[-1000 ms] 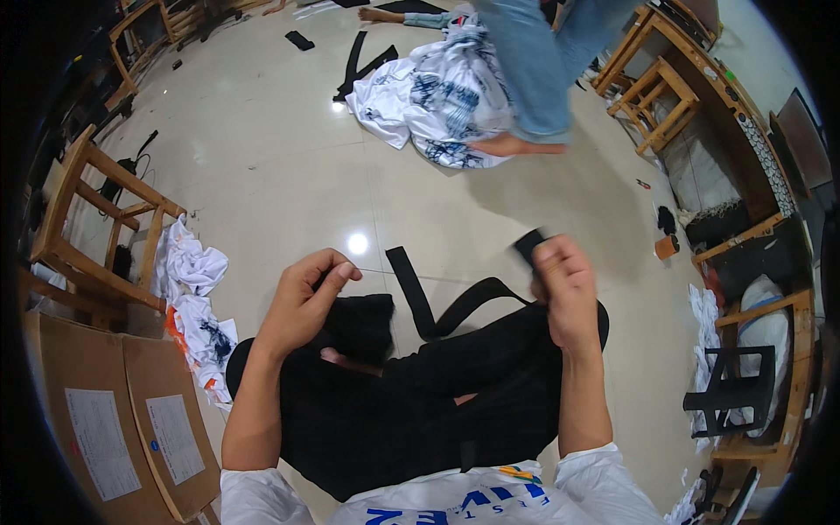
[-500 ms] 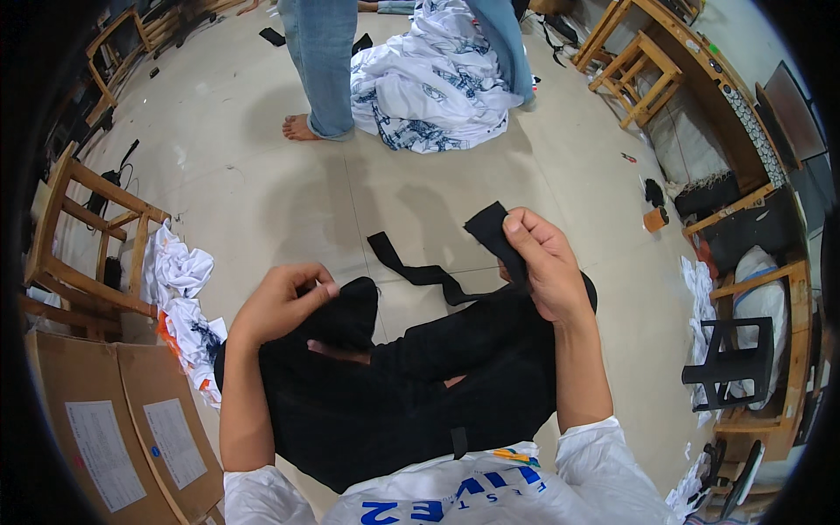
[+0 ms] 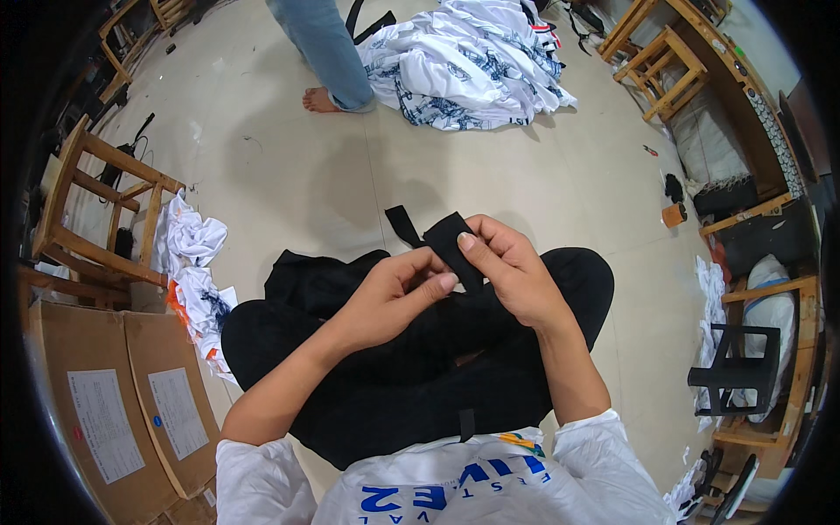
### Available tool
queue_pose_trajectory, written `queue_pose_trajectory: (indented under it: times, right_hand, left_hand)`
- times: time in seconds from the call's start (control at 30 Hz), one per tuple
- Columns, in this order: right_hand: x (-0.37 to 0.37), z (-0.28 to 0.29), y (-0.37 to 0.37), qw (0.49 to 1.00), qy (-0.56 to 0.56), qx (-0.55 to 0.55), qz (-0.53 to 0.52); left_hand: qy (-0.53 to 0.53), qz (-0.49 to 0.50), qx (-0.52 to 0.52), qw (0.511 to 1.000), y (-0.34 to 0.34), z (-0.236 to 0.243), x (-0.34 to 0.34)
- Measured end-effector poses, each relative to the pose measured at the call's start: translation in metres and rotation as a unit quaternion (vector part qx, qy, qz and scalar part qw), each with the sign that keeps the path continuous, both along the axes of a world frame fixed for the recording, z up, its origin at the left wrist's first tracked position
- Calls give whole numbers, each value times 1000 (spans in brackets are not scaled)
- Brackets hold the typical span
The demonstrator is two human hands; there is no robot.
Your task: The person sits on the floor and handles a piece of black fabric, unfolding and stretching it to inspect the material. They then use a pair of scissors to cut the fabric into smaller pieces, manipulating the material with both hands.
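Note:
My right hand (image 3: 512,276) pinches a black fabric strip (image 3: 451,242) between thumb and fingers, its wide end raised above my lap. Close against the strip's left edge is my left hand (image 3: 394,296), fingers curled with their tips at the strip; the exact grip is partly hidden. A narrow tail of black fabric (image 3: 402,226) shows beyond the fingers on the far side. Bunched black cloth (image 3: 315,278) lies past my left knee. Under both hands are my crossed legs in black trousers (image 3: 385,411).
A bare foot (image 3: 320,100) of another person stands by a large heap of white patterned fabric (image 3: 464,66). On the left are a wooden stool (image 3: 114,236), white cloth (image 3: 194,236) and cardboard boxes (image 3: 171,350). A black plastic stool (image 3: 739,372) stands right.
My left hand has come right, from the bunched cloth to the strip. The right hand has shifted slightly left with the strip. One of the other person's legs has left the view.

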State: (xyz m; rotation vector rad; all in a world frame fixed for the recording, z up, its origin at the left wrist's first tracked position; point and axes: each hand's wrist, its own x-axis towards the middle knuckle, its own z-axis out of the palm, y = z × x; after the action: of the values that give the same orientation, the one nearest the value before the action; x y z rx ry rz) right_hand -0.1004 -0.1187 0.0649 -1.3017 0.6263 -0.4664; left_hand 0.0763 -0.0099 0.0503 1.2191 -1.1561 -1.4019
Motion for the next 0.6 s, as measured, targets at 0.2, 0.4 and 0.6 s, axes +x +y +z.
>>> queue_pose_trajectory:
  times: [0.2,0.4,0.6]
  right_hand:
    - [-10,-4,0,999,16,-45,-1]
    - [-12,-11,-1,999,23,-48,-5]
    - [-10,-12,-1,998,26,-45,-21]
  left_hand:
    - [39,94,24,994,2,-7,-6]
    - [48,128,-2,991,-2,-18,-6]
    - [76,134,10,988,-1,-18,-1]
